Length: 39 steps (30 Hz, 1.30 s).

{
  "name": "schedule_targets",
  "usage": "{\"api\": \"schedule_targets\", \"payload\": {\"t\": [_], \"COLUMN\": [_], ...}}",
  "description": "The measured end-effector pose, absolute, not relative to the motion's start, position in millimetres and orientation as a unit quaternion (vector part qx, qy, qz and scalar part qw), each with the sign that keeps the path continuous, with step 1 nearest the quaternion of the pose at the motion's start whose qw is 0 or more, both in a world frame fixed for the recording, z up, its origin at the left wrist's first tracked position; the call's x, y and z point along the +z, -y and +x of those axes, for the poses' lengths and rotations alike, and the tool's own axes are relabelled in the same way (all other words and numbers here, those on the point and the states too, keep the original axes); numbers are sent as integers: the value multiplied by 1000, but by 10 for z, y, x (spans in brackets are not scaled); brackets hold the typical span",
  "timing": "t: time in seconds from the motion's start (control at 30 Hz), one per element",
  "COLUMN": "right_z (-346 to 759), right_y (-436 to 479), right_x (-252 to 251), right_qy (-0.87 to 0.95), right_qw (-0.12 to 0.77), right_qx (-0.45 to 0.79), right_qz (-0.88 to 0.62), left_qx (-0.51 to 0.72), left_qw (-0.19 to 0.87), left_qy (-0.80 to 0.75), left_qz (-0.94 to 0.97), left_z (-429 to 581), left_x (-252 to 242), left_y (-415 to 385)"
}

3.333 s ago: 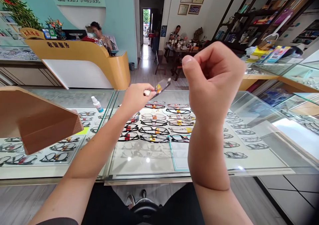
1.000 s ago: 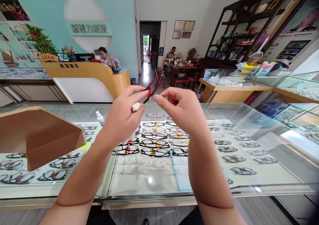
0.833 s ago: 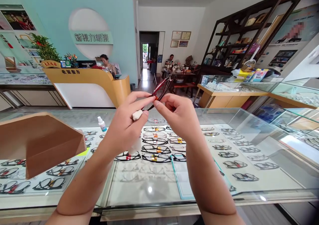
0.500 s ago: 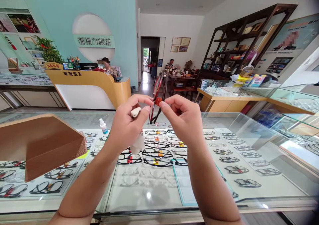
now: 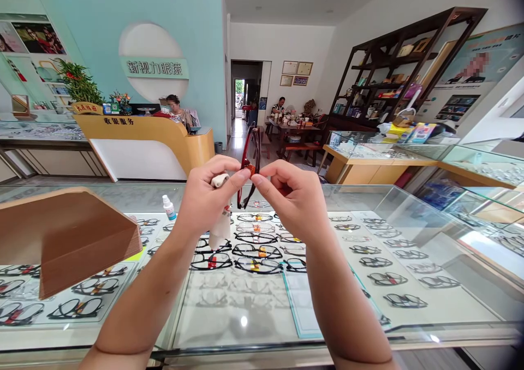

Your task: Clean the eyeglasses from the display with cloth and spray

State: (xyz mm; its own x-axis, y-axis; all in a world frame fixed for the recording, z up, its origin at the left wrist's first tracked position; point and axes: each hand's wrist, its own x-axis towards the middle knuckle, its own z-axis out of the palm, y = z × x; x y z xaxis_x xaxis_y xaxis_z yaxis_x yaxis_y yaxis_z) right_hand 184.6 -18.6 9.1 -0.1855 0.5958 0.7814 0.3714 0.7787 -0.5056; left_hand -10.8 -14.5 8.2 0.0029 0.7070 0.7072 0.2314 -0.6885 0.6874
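Note:
A dark red and black pair of glasses [image 5: 257, 147] with an orange-red tag [image 5: 249, 168] is held upright on its side above the glass counter. My left hand [image 5: 210, 195] pinches it at the tag from the left, and a pale cloth [image 5: 221, 225] is tucked in the same hand and hangs down. From the right, my right hand [image 5: 292, 198] grips the glasses with thumb and fingertips near the tag. Below, rows of glasses [image 5: 256, 251] lie inside the glass display case [image 5: 229, 326].
A small spray bottle [image 5: 169, 208] stands on the counter left of my hands. At far left is a brown box-like object [image 5: 85, 244]. One person [image 5: 182, 112] sits behind the reception desk [image 5: 196, 151]; another person [image 5: 279, 107] is at a back table [image 5: 301, 127].
Both hands have shifted slightly left with the glasses, which have turned to another angle. The cloth in my left hand has swung left and hangs more visibly.

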Motion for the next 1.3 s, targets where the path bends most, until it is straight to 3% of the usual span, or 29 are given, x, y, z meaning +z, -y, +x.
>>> {"api": "schedule_targets", "payload": {"t": [0.27, 0.83, 1.3], "right_z": [1874, 1909, 1980], "right_y": [179, 206, 98], "right_x": [93, 124, 78], "right_qy": [766, 775, 619], "right_qw": [553, 542, 656], "right_qx": [120, 119, -42], "right_qz": [-305, -303, -430], "left_qx": [611, 625, 594], "left_qw": [253, 229, 212], "left_qy": [-358, -327, -393], "left_qz": [659, 671, 669], "left_z": [-105, -127, -128], "left_x": [69, 71, 21], "left_y": [156, 103, 107]}}
